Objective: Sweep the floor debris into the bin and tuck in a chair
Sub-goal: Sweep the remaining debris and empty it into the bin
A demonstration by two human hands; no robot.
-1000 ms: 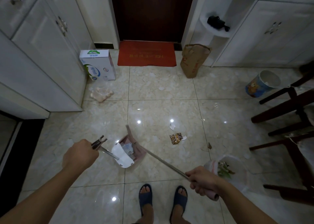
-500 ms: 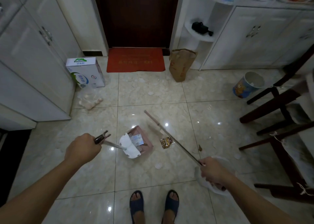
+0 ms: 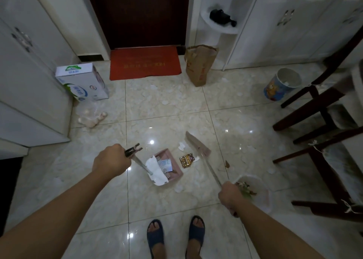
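Left hand [image 3: 112, 160] grips the pink dustpan's [image 3: 167, 166] handle, pan sitting on the tile. Right hand [image 3: 229, 196] holds the broom [image 3: 198, 146] stick; its head is just beyond a snack wrapper [image 3: 186, 160]. Far right, a cartoon-print bin [image 3: 282, 84] beside dark chairs [image 3: 318, 111].

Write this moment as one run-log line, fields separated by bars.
left hand: grips dustpan handle | right hand: grips broom handle | snack wrapper: on floor between broom and dustpan
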